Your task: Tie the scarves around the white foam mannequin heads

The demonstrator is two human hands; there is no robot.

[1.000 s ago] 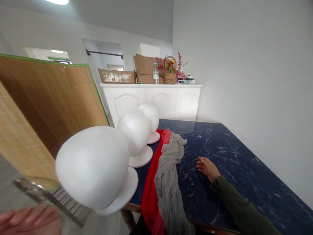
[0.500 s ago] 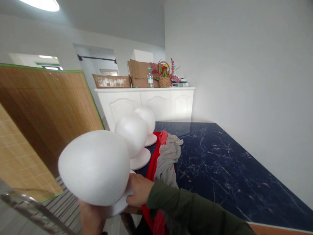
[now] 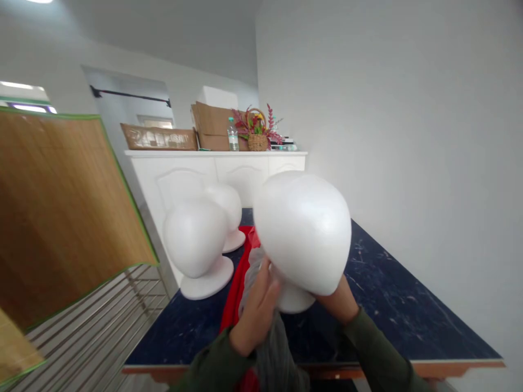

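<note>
A white foam mannequin head (image 3: 304, 231) is between my hands, over the right part of the dark blue marbled table (image 3: 384, 305). My left hand (image 3: 257, 307) is closed at its neck, the thumb and fingers by the round base. Under its right side is my right hand (image 3: 339, 302), whose fingers are mostly hidden behind the head. Two more white mannequin heads stand upright at the left: a nearer one (image 3: 196, 237) and a farther one (image 3: 226, 207). A grey and red cloth (image 3: 241, 283) lies lengthwise between them and the held head, and hangs over the front edge.
Behind the table stands a white cabinet (image 3: 171, 174) with cardboard boxes (image 3: 214, 128), a water bottle (image 3: 232, 135) and a flower basket (image 3: 257, 142) on it. To the left are a metal rack (image 3: 110, 321) and a bamboo mat (image 3: 61, 207). A wall rises at the right.
The held mannequin head has moved from the left, beside the table edge, to the right across the cloth. Both hands went with it, and the view has turned slightly right.
</note>
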